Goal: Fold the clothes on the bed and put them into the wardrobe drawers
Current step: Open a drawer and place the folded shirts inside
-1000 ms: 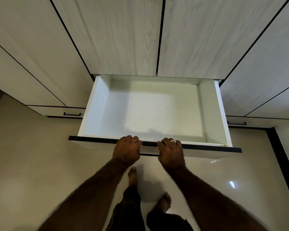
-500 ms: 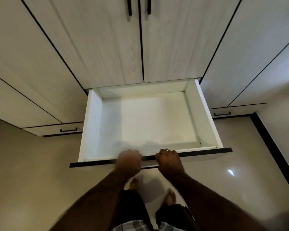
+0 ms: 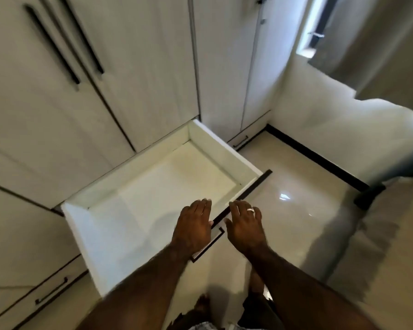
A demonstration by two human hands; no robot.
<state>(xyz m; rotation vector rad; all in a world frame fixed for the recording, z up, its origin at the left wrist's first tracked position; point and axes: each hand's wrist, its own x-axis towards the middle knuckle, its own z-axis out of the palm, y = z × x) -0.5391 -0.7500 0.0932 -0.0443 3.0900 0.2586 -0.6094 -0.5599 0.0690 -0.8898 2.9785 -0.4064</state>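
**Drawer stands open, hands free, the bed lies to the right**

On the left is the wardrobe [image 3: 119, 75] with its pale doors and long dark handles. Below the doors the drawer [image 3: 227, 151] is pulled out over the floor [image 3: 296, 222], and I see nothing inside it. Its long axis runs from lower left to upper right in the view, and the dark front edge lies just under the hands.

The left hand [image 3: 193, 228] hovers over the front edge of the drawer with the fingers straight and relaxed; it holds nothing. The right hand [image 3: 246, 228], which wears a ring, is just beside it, a little outside the drawer and above the floor, also with loose spread fingers and holding nothing.

Further right, at the edge of the view, is the bed [image 3: 379, 246]. The picture is blurred there, so I cannot tell any clothes on it. In my judgement the clothes must be fetched from that side, so the coming move is a turn to the right, away from the drawer. The right hand is the nearer one to the bed.
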